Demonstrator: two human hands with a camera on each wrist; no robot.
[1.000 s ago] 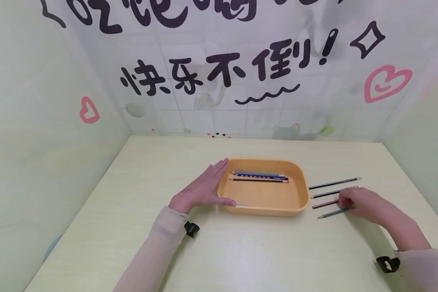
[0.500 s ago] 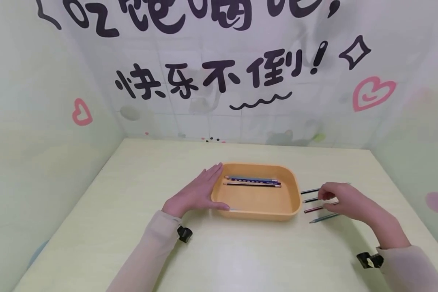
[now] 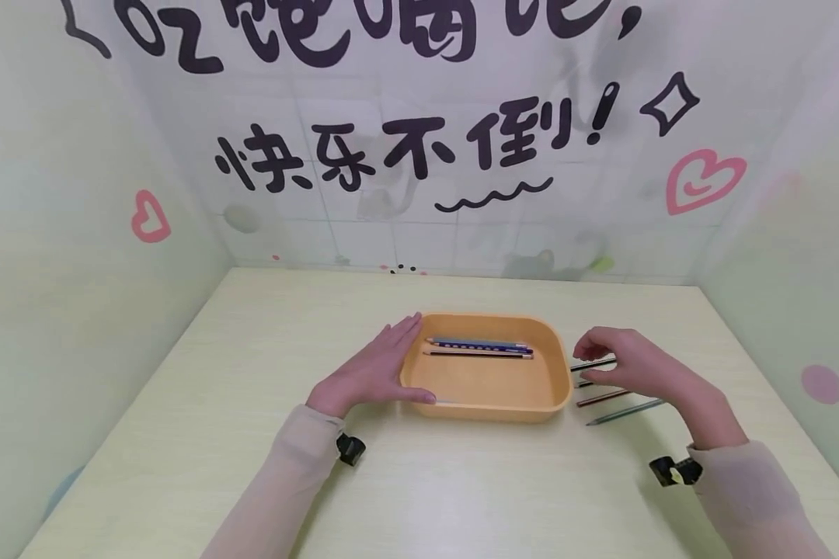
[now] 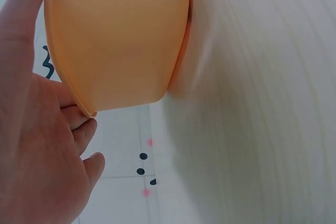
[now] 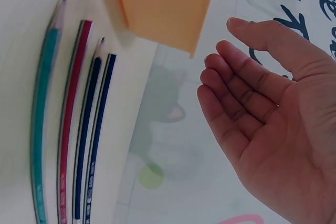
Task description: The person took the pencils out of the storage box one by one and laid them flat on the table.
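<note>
My left hand [image 3: 367,371] rests against the left end of an orange tray [image 3: 485,388], its straight fingers along the rim and its thumb on the front edge. In the left wrist view, the fingertips lie at the tray's rim. Three pencils [image 3: 478,348] lie side by side in the tray: light blue, patterned dark blue and black. My right hand [image 3: 636,361] hovers right of the tray with loosely bent fingers and nothing held. Below it lie a teal pencil [image 5: 39,114], a red pencil [image 5: 71,119] and two dark blue pencils [image 5: 100,124], partly hidden in the head view.
The pale wooden table [image 3: 461,489] carries everything. Behind it stands a white printed backdrop [image 3: 391,241], with side panels at left and right. Each wrist wears a black camera mount, such as the left mount [image 3: 351,449].
My right hand has lifted off the loose pencils and moved left and back toward the tray, its fingers loosening. The head view has shifted slightly. The left hand stays on the tray.
</note>
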